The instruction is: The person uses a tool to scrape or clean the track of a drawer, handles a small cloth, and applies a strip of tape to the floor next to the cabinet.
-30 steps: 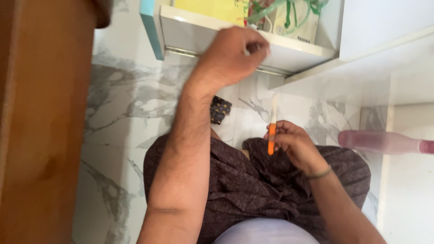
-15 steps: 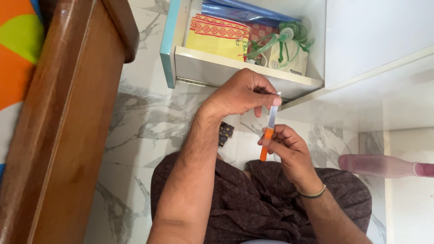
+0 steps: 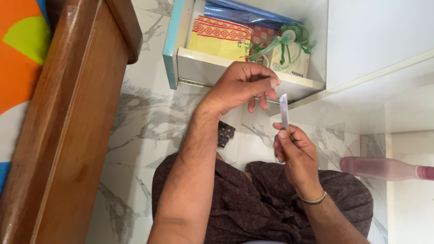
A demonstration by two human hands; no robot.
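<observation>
Two hands up front of an open white drawer (image 3: 253, 74): right hand (image 3: 296, 156) pinches a thin pale strip (image 3: 284, 111) upright at its lower end, left hand (image 3: 239, 86) loosely curled, holding nothing, fingertips just beside the strip's top. Risk: pinch is small, so a nudge from the left fingers could tip or drop it onto the marble floor (image 3: 140, 122). Pink bottle (image 3: 384, 168) lies right, wooden bed frame (image 3: 68, 135) left.

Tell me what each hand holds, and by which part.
The right hand pinches a thin pale strip by its lower end, upright. The left hand hovers just above the strip's top; nothing shows in it.
</observation>
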